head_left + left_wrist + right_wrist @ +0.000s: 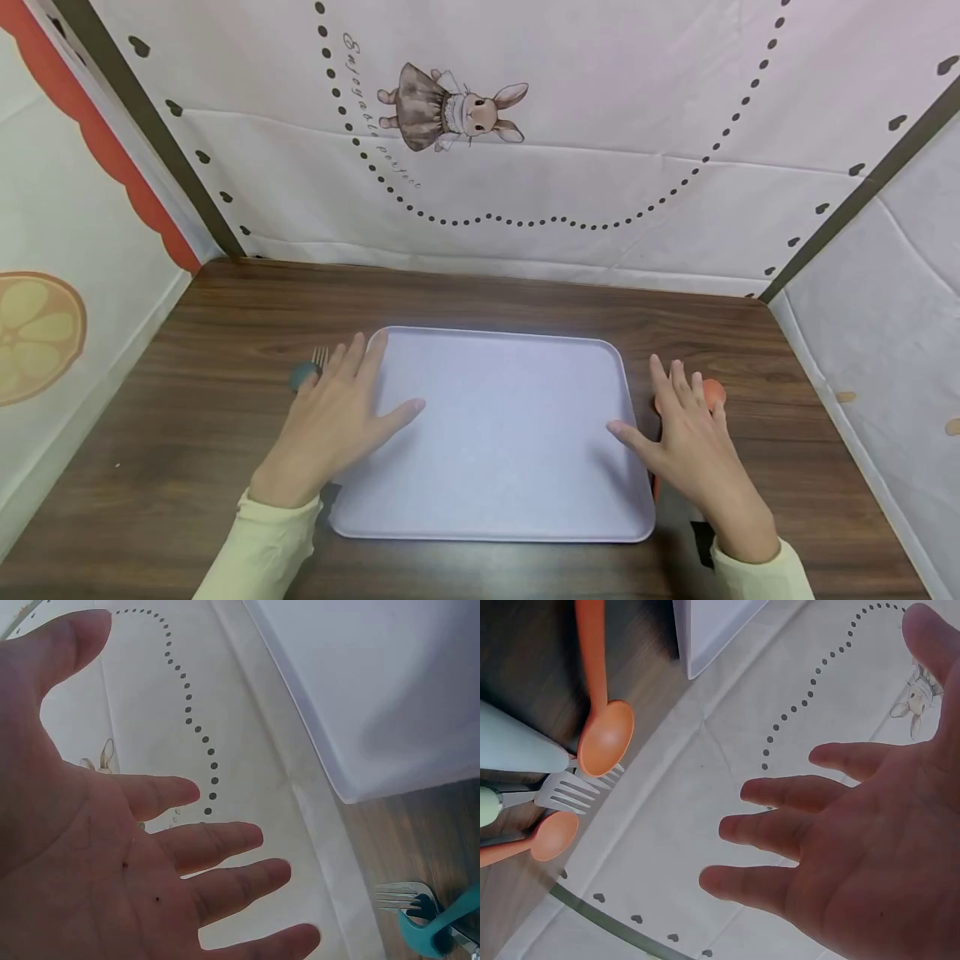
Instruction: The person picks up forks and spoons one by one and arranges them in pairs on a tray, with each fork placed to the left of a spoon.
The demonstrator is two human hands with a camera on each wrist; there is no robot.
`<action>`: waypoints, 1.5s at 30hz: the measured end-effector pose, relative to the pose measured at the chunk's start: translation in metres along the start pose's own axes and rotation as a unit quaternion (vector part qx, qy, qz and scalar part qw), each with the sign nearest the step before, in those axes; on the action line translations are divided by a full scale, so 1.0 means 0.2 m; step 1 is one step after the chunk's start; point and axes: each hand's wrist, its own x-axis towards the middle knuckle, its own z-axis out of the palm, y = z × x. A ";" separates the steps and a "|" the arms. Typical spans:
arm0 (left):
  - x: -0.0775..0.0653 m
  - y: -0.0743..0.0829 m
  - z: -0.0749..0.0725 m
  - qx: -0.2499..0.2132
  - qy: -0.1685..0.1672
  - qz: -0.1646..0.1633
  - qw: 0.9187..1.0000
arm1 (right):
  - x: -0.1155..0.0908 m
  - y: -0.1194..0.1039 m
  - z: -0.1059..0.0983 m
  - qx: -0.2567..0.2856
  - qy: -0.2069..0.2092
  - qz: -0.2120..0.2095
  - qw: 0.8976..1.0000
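Note:
A pale lilac rectangular tray (495, 433) lies on the wooden table. My left hand (337, 425) is over its left edge, fingers spread and holding nothing. Over the right edge, my right hand (693, 442) is spread the same way, palm bare in the right wrist view. Beside the tray on the left are a teal spoon (424, 934) and a metal fork (401, 896), partly hidden by the left hand in the head view. On the right lie two orange spoons (607, 739) and forks (566, 793), mostly covered by the right hand in the head view.
White printed cloth (600, 108) walls the table (480, 292) at the back and both sides. A pale blue handle (517, 742) and a green handle (489, 806) lie among the right-hand cutlery. A small black patch (702, 542) shows by the right wrist.

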 end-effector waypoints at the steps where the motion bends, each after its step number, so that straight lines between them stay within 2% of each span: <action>1: 0.00 0.00 0.00 -0.004 0.000 0.002 1.000 | 0.00 0.00 0.00 0.001 0.002 -0.001 1.000; 7: 0.00 -0.02 0.01 -0.037 0.001 0.004 0.999 | -0.01 0.02 0.01 0.001 0.022 -0.016 1.000; 13: 0.00 -0.03 0.02 -0.050 -0.002 0.002 0.999 | -0.03 0.05 0.01 0.016 0.033 -0.028 0.999; 20: -0.01 -0.04 0.03 -0.052 -0.006 -0.003 0.999 | -0.06 0.08 -0.01 0.032 0.011 -0.012 0.999; 29: -0.01 -0.04 0.02 -0.048 -0.002 -0.007 0.999 | -0.09 0.12 0.00 0.020 0.025 -0.008 0.999; 40: -0.01 -0.05 0.03 -0.049 0.003 0.000 0.999 | -0.12 0.14 0.00 0.016 0.002 0.008 1.000; 45: -0.01 -0.06 0.02 -0.054 0.001 0.002 0.999 | -0.14 0.16 0.00 0.020 0.007 0.012 1.000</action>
